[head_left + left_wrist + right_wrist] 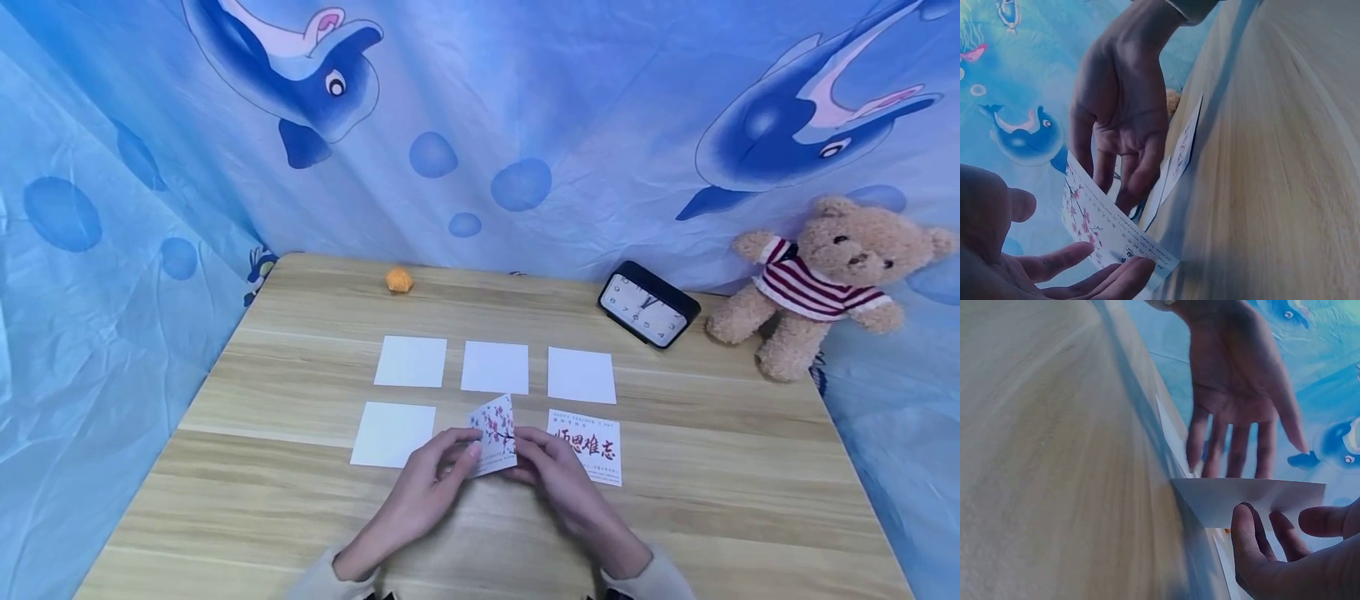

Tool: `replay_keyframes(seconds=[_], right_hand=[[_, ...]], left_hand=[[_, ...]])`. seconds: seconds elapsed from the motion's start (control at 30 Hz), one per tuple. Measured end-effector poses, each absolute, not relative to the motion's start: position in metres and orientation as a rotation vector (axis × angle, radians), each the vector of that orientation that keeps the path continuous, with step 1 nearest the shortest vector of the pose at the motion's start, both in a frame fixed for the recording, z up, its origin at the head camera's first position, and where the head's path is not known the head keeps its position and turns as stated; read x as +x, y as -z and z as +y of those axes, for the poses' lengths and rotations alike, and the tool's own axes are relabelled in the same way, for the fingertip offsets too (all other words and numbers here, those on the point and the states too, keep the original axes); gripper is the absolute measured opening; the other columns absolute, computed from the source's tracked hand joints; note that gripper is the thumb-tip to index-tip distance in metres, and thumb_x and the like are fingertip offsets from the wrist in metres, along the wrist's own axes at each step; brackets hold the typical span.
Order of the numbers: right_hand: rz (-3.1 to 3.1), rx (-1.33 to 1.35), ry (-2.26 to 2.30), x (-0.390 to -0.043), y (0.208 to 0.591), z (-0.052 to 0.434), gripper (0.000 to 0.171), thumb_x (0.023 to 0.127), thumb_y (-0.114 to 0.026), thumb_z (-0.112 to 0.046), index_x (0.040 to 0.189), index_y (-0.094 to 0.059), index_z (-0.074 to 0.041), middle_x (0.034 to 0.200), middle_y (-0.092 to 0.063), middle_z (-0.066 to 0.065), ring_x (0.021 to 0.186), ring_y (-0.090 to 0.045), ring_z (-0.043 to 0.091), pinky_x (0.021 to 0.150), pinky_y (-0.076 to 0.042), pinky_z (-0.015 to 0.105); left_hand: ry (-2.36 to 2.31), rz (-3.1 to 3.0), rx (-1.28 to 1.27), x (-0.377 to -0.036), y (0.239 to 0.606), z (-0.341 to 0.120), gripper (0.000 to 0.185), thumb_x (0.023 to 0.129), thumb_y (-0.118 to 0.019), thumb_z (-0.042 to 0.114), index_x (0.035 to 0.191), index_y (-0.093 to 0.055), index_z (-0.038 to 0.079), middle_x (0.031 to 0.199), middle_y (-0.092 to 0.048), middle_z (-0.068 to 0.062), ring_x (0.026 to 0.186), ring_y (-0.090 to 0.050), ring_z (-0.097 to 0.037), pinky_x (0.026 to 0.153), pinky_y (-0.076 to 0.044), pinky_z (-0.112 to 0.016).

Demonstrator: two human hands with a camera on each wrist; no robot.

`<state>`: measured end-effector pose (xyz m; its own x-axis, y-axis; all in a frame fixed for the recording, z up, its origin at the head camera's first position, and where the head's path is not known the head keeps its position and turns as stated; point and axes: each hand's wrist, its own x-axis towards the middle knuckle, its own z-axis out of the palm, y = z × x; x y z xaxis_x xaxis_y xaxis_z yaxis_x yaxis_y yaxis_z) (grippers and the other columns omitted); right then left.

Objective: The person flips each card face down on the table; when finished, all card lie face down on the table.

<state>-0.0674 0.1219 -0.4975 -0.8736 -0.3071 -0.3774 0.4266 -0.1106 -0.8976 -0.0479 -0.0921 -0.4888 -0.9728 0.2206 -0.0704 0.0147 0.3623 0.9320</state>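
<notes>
Between both hands a square card (495, 437) is held up at a tilt, its side with pink blossoms on a branch facing the head view. My left hand (432, 473) holds it at its left edge, thumb and fingertips on the printed side. On the other side my right hand (557, 477) holds the right edge; its fingers (1244, 528) lie against the blank back (1260, 495). Parts of the right fingertips are hidden behind the card in the left wrist view. Just right of that hand, a card with red Chinese characters (588, 442) lies face up.
Three blank white cards (411, 362) form a row behind the hands, with another white card (393, 433) to the left. Farther back on the wooden table (300, 483) are a small orange object (399, 280), a black-framed clock (648, 305) and a teddy bear (817, 279). A blue dolphin-print cloth hangs behind.
</notes>
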Motion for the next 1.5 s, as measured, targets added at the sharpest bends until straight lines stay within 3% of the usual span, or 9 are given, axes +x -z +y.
replay_keyframes(seconds=[0.3,0.4,0.5,0.63,0.77,1.0,1.2,1.5], right_hand=[[1.858,0.027,1.925,-0.064,0.499,0.109,0.043,0.103,-0.064,-0.022,0.137,-0.061,0.003,0.129,-0.070,0.021,0.101,-0.072,0.020,0.090,-0.065,0.035],[1.972,-0.027,1.860,-0.063,0.499,0.106,0.042,0.101,-0.068,-0.026,0.136,-0.063,-0.002,0.127,-0.072,0.018,0.099,-0.073,0.024,0.086,-0.065,0.034],[2.085,-0.078,1.804,-0.062,0.499,0.104,0.040,0.100,-0.070,-0.029,0.134,-0.066,-0.007,0.126,-0.073,0.016,0.101,-0.075,0.024,0.083,-0.064,0.030],[2.159,-0.118,1.783,-0.062,0.499,0.102,0.037,0.099,-0.072,-0.029,0.131,-0.067,-0.011,0.126,-0.074,0.014,0.111,-0.073,0.025,0.085,-0.063,0.026],[2.190,-0.093,1.790,-0.064,0.500,0.101,0.039,0.097,-0.075,-0.029,0.130,-0.067,-0.010,0.132,-0.071,0.015,0.125,-0.068,0.031,0.091,-0.060,0.021],[2.272,-0.044,1.769,-0.068,0.499,0.102,0.044,0.093,-0.080,-0.030,0.131,-0.067,-0.012,0.146,-0.061,0.014,0.137,-0.059,0.037,0.102,-0.061,0.034],[2.365,-0.003,1.740,-0.072,0.496,0.109,0.044,0.090,-0.083,-0.028,0.130,-0.068,-0.016,0.145,-0.060,0.007,0.131,-0.062,0.032,0.092,-0.063,0.027],[2.397,0.102,1.744,-0.084,0.494,0.126,0.053,0.088,-0.084,-0.016,0.137,-0.063,-0.014,0.138,-0.066,0.007,0.120,-0.068,0.027,0.088,-0.061,0.021]], left_hand=[[-1.752,2.345,0.219,-0.048,0.486,-0.091,0.037,0.109,-0.054,0.037,0.136,-0.063,0.014,0.133,-0.073,-0.014,0.118,-0.074,-0.027,0.105,-0.059,-0.043],[-1.801,2.290,0.172,-0.049,0.485,-0.091,0.037,0.109,-0.055,0.037,0.137,-0.063,0.015,0.132,-0.073,-0.011,0.116,-0.075,-0.023,0.103,-0.060,-0.040],[-1.879,2.214,0.136,-0.051,0.485,-0.092,0.040,0.108,-0.056,0.036,0.137,-0.062,0.009,0.133,-0.071,-0.014,0.112,-0.076,-0.023,0.097,-0.063,-0.039],[-1.960,2.131,0.142,-0.053,0.486,-0.093,0.042,0.108,-0.058,0.030,0.136,-0.058,-0.001,0.133,-0.068,-0.023,0.109,-0.077,-0.024,0.092,-0.065,-0.039],[-1.971,2.139,0.132,-0.056,0.487,-0.096,0.036,0.106,-0.063,0.023,0.133,-0.060,-0.001,0.133,-0.068,-0.023,0.108,-0.076,-0.021,0.090,-0.065,-0.032],[-2.025,2.120,0.085,-0.062,0.489,-0.100,0.032,0.101,-0.066,0.012,0.128,-0.060,-0.004,0.126,-0.069,-0.026,0.102,-0.076,-0.020,0.088,-0.065,-0.034],[-2.026,2.117,0.017,-0.067,0.491,-0.104,0.033,0.098,-0.069,0.009,0.126,-0.061,-0.006,0.121,-0.071,-0.027,0.102,-0.075,-0.024,0.084,-0.062,-0.022],[-2.024,2.140,-0.059,-0.074,0.497,-0.112,0.045,0.094,-0.074,0.005,0.136,-0.060,0.000,0.116,-0.072,-0.028,0.102,-0.076,-0.035,0.083,-0.061,-0.021]])
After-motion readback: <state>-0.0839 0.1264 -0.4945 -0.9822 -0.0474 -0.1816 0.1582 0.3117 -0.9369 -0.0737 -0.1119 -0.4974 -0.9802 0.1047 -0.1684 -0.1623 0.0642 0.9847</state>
